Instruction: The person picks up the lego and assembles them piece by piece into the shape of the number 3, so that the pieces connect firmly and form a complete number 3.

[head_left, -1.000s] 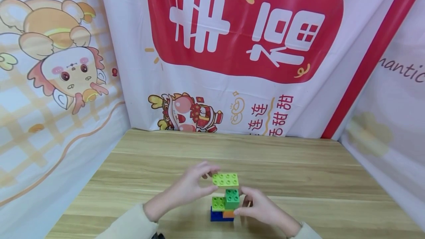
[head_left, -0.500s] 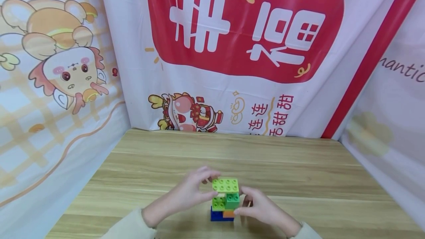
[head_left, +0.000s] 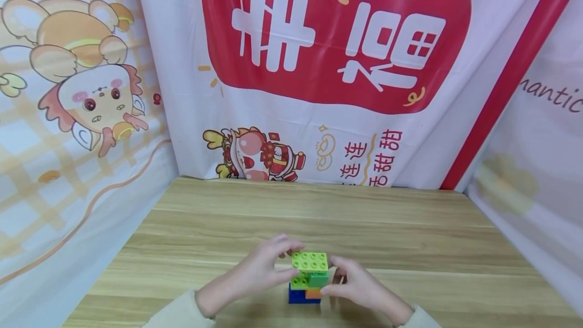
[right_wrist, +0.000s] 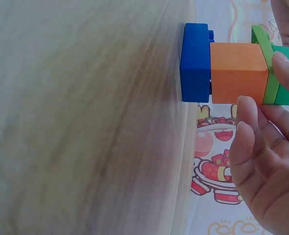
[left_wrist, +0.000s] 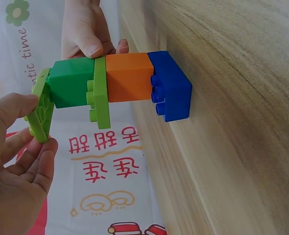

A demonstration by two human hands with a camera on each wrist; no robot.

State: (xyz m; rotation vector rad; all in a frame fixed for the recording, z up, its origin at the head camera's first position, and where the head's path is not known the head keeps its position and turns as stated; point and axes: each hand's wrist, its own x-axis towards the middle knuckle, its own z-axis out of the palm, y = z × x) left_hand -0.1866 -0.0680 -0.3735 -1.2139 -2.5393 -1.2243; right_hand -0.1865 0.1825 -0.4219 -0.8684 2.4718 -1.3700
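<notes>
A stack of toy building bricks stands on the wooden table. From the bottom it has a blue brick (left_wrist: 176,90), an orange brick (right_wrist: 238,73), a thin lime plate (left_wrist: 101,95) and a green brick (left_wrist: 72,84). Over the green brick, my left hand (head_left: 264,264) pinches a second lime plate (head_left: 309,262) between thumb and fingers. In the left wrist view that plate tilts against the green brick, one of whose studs shows. My right hand (head_left: 357,285) steadies the stack from the right, its thumb and fingers around the green brick and lower plate.
The wooden table (head_left: 205,216) reaches back to a white and red printed cloth (head_left: 337,80). Patterned cloths hang at the left (head_left: 86,115) and right (head_left: 528,156) sides.
My left hand has lowered the upper lime plate toward the stack, where it now covers most of the green brick's top. The right hand has stayed put.
</notes>
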